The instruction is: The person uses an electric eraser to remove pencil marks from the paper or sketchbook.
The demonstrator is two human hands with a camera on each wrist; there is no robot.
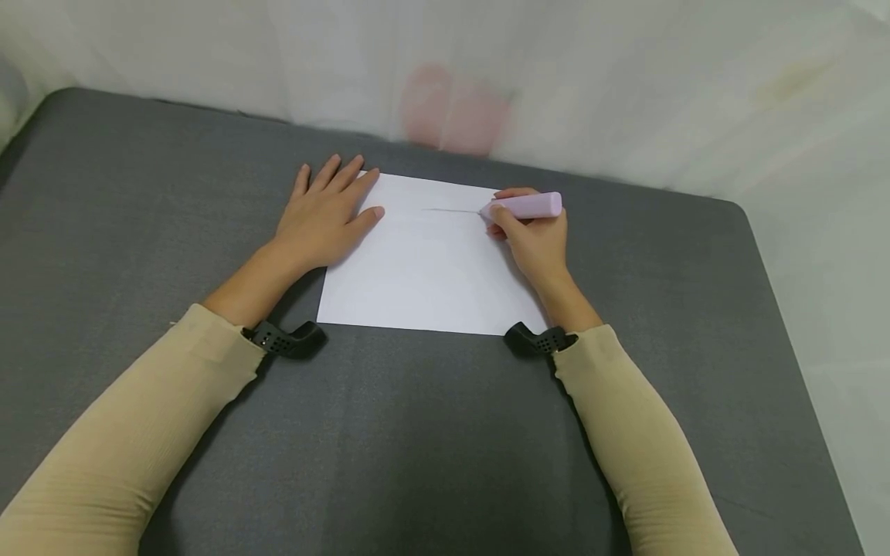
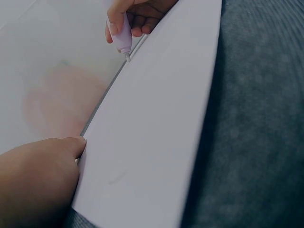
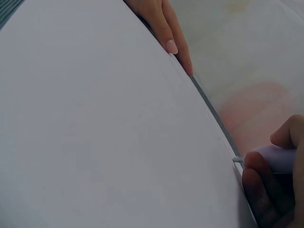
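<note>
A pink blur [image 1: 453, 110] behind the white curtain stays unidentifiable. The left hand [image 1: 321, 218] covers the paper's [image 1: 424, 270] far left corner; the right hand [image 1: 535, 241] hides the near right edge and part of the pen [image 1: 530, 205]. The pencilled line [image 1: 450, 210] is too faint to read. Both sleeves [image 1: 125, 440] run off the bottom edge. The left wrist view cuts off the right hand, the right wrist view most of the pen.

Head view is evenly lit by soft, diffuse light; no glare is seen. Faint shadows are cast under the forearms onto the desk [image 1: 431, 432]. The backdrop is washed out and a pink patch [image 1: 452, 112] on it is blurred. Both wrist views are dimmer, bluish and soft; the sheet of paper [image 3: 104, 123] is bowed by lens distortion, and near skin is out of focus.
</note>
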